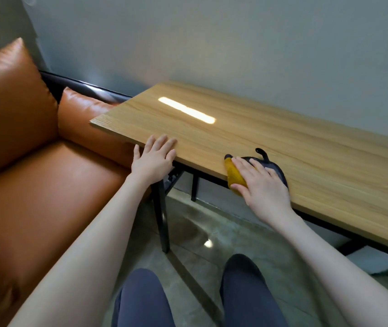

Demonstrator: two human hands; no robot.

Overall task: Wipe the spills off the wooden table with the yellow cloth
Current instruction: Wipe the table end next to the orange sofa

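A person sits facing a long, light wooden table (270,138) with black metal legs that stands against a pale grey wall. The camera looks down from their head over both bare forearms and two knees in dark blue trousers.

At nine o'clock from the table sits an orange leather sofa (34,173) with a plump back cushion; its arm is just beside the table's left end.

The left hand (152,159) lies on the near left edge of the table, at about eight o'clock on the tabletop. Its fingers are straight and close together, flat on the wood, with the thumb hanging off the edge. It holds nothing and seems to steady the table.

Further in, at about eleven o'clock, a bright bar of reflected ceiling light shines on the wood.

The right hand (259,182) presses down at the near edge, at about six o'clock on the tabletop. Its fingers are spread and flat on top of a yellow cloth with a dark grey backing and a black hanging loop (234,173). The cloth lies bunched under the palm, partly over the table edge.

No spills show on the wood anywhere in view. Judging from that, the wiping is either nearly finished or the marks are too faint to make out; the right end of the table is out of view.
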